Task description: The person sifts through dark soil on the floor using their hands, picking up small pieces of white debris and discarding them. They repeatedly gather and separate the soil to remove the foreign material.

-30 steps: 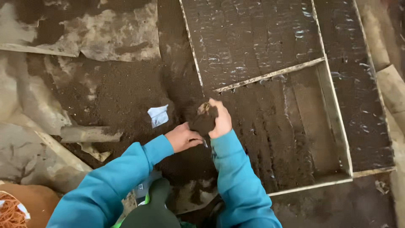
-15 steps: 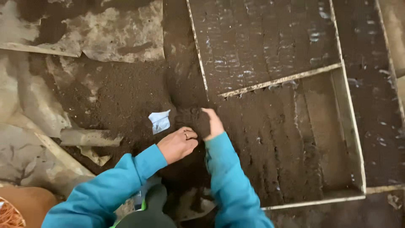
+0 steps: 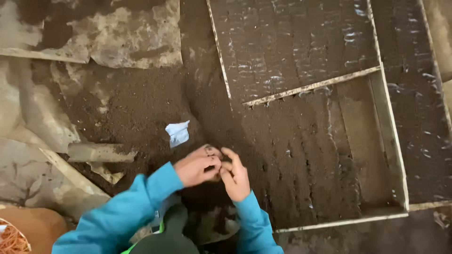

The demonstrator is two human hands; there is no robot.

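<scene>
seen from the head camera, looking straight down. left hand (image 3: 197,167) knuckles up, fingers (image 3: 210,153) curled inward and bunched, tips meeting those of the right hand (image 3: 235,176) above the dark soil (image 3: 141,101). right hand just beside it, thumb and forefinger (image 3: 230,155) drawn close as if pinching, other fingers folded under. hard to tell whether anything sits between the tips; at most a crumb of soil, too small to make out. both hands dusted brown, wrists in blue sleeves (image 3: 127,211). soil dark, damp-looking and crumbly, heaped loosely under and to the left of the hands, spreading up between pale stone slabs (image 3: 117,33) at upper left and the wooden frame (image 3: 395,155) on the right. frame made of thin pale slats, split by a slanted crosspiece (image 3: 310,87); upper section filled level with soil that glints wet, lower section lower, raked in faint furrows, with a bare strip along its right wall. hands just off the frame's left edge, near its lower section. small crumpled scrap of pale blue paper (image 3: 178,132) lying on the soil just above and left of the left hand, not touching. grey block (image 3: 96,151) further left, half sunk in the soil. orange netting (image 3: 12,237) in the bottom left corner.
</scene>
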